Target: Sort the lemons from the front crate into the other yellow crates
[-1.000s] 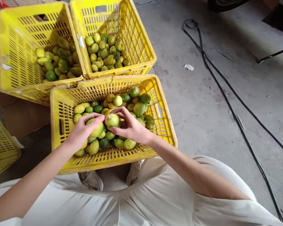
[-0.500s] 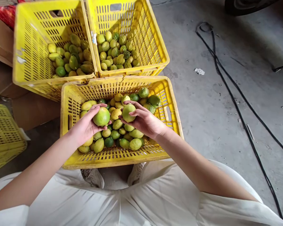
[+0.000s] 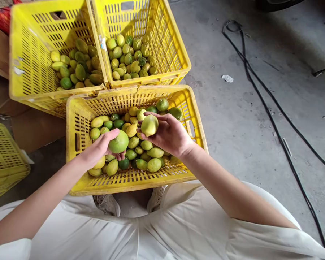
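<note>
A large green lemon (image 3: pixel 119 142) is in my left hand (image 3: pixel 100 145), with the thumb over its top and the fingertips showing below. My right hand (image 3: pixel 172 134) is turned palm up, and a yellow-green lemon (image 3: pixel 150 125) rests on its curled fingers. Both hands are above the near yellow crate (image 3: pixel 141 183), apart from each other. Green and yellow lemons (image 3: pixel 141 164) of several sizes lie loose in that crate, some of them hidden under my hands.
Behind stand a left yellow crate (image 3: pixel 29 94) and a right yellow crate (image 3: pixel 176 76), both holding lemons. Another yellow crate (image 3: pixel 8 162) is at the left edge, near cardboard (image 3: pixel 38 130). A black cable (image 3: pixel 271 119) crosses the concrete floor on the right.
My hands have drawn apart from where they met a second ago. The right hand has rolled palm up, turning its lemon, and the left hand has tipped its own lemon over.
</note>
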Tool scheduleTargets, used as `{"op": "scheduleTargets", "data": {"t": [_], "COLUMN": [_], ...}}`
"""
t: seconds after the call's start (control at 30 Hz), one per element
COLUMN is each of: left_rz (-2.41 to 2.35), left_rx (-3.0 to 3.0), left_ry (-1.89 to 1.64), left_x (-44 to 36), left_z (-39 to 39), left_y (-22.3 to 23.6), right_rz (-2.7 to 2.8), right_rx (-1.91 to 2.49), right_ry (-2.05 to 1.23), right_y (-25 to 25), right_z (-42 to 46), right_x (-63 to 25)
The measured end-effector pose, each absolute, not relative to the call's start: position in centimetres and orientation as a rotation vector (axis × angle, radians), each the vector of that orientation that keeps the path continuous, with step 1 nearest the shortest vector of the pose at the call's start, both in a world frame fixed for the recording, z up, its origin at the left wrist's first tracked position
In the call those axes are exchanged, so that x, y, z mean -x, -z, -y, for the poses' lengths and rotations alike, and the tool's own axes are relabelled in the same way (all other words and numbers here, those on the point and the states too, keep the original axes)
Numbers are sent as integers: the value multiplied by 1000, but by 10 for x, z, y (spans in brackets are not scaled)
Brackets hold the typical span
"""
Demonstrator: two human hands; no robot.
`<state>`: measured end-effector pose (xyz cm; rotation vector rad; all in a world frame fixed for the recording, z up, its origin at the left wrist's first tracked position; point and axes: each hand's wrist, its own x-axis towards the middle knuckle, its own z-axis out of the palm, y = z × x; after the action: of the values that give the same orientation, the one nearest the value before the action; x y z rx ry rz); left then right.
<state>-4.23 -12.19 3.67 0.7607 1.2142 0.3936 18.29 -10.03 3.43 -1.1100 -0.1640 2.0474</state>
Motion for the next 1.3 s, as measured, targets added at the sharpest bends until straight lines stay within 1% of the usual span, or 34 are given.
{"op": "scheduleTargets", "data": {"t": [0.13,0.37,0.47,0.63,0.73,0.9,1.03,1.17,1.3], "left_rz": [-1260,-1341,-1321,-1423,-1474,-1389,-1276,-1244,-1303], "left_rx": [-643,-469,-367,-432,-422,-340,-294,-323,-284], "left_ry": [-430,-498,-537,-391,-369,-506,-611,-586,-604], "left_x": [41,38,37,37,36,34,34,35,37], "left_z": [120,113,113,114,114,112,113,117,115], "left_y": [-38,-39,-38,-33,-31,-35,-36,-33,-31], "right_rz": [205,293,421,643,569,502,476,492,302], "right_rx": [1066,1127,1164,1234,1207,1192,1183,1341,1402], "right_ry": [-2065,-2001,-1993,-2013,-2060,-2094,-2039,-1923,-1895], "right_y": [-34,-32,-31,-28,-25,-27,-26,-22,-22], "right_z": [103,110,112,115,114,112,110,108,106], "right_x": [-181,-182,-183,-181,-181,-184,-186,-186,-184]}}
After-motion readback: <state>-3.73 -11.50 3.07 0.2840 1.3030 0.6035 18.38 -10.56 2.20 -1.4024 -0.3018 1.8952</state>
